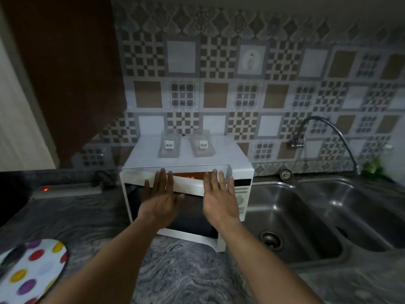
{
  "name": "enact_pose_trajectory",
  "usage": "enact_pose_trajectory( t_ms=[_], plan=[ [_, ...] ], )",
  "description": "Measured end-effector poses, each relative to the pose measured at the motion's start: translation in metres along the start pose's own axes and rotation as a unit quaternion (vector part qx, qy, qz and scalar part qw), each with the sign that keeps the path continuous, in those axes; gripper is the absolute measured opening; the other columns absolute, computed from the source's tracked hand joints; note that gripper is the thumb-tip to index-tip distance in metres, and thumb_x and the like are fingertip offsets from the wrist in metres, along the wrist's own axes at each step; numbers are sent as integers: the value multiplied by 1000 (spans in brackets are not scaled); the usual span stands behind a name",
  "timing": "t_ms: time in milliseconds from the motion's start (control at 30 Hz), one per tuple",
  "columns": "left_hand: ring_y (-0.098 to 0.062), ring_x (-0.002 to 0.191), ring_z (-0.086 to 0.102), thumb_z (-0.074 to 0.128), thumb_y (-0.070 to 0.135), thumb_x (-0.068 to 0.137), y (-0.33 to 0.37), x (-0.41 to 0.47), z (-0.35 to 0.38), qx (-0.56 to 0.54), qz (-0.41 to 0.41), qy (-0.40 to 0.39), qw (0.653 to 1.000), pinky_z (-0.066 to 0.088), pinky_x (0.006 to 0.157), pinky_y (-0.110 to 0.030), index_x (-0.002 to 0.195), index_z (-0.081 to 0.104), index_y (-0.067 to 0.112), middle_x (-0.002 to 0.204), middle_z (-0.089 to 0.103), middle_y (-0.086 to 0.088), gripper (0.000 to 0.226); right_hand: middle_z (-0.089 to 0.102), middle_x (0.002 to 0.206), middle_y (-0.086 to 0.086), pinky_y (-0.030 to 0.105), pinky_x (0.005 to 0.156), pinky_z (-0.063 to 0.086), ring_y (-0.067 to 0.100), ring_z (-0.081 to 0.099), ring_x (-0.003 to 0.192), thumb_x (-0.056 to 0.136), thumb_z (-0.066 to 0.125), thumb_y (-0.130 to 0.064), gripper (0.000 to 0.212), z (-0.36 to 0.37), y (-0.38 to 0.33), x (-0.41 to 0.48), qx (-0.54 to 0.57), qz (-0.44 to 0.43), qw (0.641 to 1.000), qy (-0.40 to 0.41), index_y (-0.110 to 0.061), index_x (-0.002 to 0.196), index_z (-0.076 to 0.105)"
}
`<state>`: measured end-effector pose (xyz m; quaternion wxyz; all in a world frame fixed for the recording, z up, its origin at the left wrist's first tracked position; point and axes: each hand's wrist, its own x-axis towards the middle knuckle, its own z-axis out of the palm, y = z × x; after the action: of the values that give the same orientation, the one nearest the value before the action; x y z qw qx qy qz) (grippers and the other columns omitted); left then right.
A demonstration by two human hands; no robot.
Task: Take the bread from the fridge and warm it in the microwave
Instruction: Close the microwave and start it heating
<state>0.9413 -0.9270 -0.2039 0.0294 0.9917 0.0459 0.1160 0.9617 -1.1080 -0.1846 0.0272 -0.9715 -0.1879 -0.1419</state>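
Observation:
A white microwave (pixel 241 172) stands on the grey marbled counter against the tiled wall. Its door (pixel 188 187) is partly ajar, and an orange glow shows through the gap above the door's top edge. My left hand (pixel 160 198) lies flat on the door's upper left, fingers spread. My right hand (pixel 219 198) rests flat on the door's upper right, fingers apart, just left of the control panel (pixel 242 194). Neither hand holds anything. No bread is visible; the inside of the microwave is hidden behind the door and my hands.
Two clear plastic containers (pixel 169 147) (pixel 201 144) sit on top of the microwave. A double steel sink (pixel 306 216) with a flexible tap (pixel 317 128) lies to the right. A polka-dot plate (pixel 32 270) sits at lower left, a power strip (pixel 65 189) behind it.

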Motion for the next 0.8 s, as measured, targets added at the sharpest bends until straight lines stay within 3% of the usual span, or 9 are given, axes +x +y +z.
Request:
enact_pose_trajectory(
  t_ms=[233, 433, 667, 800],
  plan=[
    [-23, 147, -23, -13, 64, 83, 14, 22, 13, 10, -29, 29, 999, -16, 117, -48, 153, -15, 9, 158, -25, -10, 89, -5, 164, 22, 60, 118, -7, 34, -12, 152, 98, 30, -8, 69, 18, 17, 34, -3, -11, 1000, 28, -2, 157, -6],
    [-23, 150, -18, 11, 42, 105, 19, 42, 1, 23, -45, 13, 999, -9, 121, -49, 156, -4, 12, 164, -10, -7, 61, -4, 164, 24, 56, 120, -9, 37, -11, 151, 108, 18, -32, 60, 25, 36, 61, 38, -40, 998, 22, -8, 158, -5],
    [-20, 151, -10, 10, 51, 103, 23, 65, -3, 27, -50, 5, 998, -9, 121, -48, 157, 5, 17, 165, 2, -2, 64, 5, 164, 23, 55, 122, -6, 38, -6, 152, 109, 24, -29, 56, 23, 46, 84, 53, -75, 996, 2, -5, 157, 11],
    [-19, 152, 3, 15, 53, 102, 24, 71, 2, 38, -59, 37, 997, -4, 122, -49, 155, 18, 19, 163, 17, 0, 63, 22, 160, 21, 57, 121, 0, 36, 5, 152, 107, 33, -26, 53, 22, 47, 91, 73, -78, 994, 10, -3, 154, 22]
  ],
)
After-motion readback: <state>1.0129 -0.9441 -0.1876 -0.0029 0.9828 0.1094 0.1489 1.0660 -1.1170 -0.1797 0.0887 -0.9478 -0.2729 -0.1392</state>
